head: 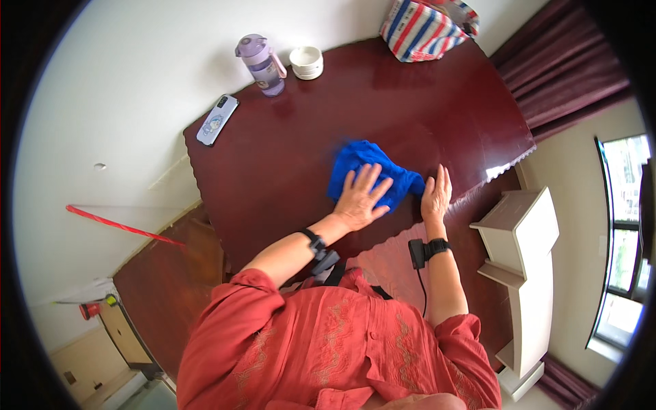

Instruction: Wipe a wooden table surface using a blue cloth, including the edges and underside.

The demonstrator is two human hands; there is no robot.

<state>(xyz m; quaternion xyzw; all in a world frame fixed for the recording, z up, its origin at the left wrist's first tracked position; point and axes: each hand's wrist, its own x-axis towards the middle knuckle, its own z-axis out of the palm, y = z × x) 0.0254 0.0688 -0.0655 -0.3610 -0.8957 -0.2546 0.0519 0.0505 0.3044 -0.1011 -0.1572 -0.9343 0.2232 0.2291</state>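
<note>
A blue cloth (pixel 359 154) lies spread and wrinkled on the dark red wooden table (pixel 277 148). My left hand (pixel 360 199) rests flat on top of it with the fingers spread. To the right, my right hand (pixel 436 195) is set near the table's front edge, its fingers straight and close together. The cloth's right corner reaches the side of that hand; whether it is pinched there I cannot tell. Each wrist wears a black strap with a small device.
Along the wall side stand a smartphone (pixel 218 120), a purple water bottle (pixel 262 66), white stacked bowls (pixel 306 62) and a striped bag (pixel 423 31). White furniture (pixel 533 266) is at the right, beyond the table. A red stick (pixel 123 225) leans at the left.
</note>
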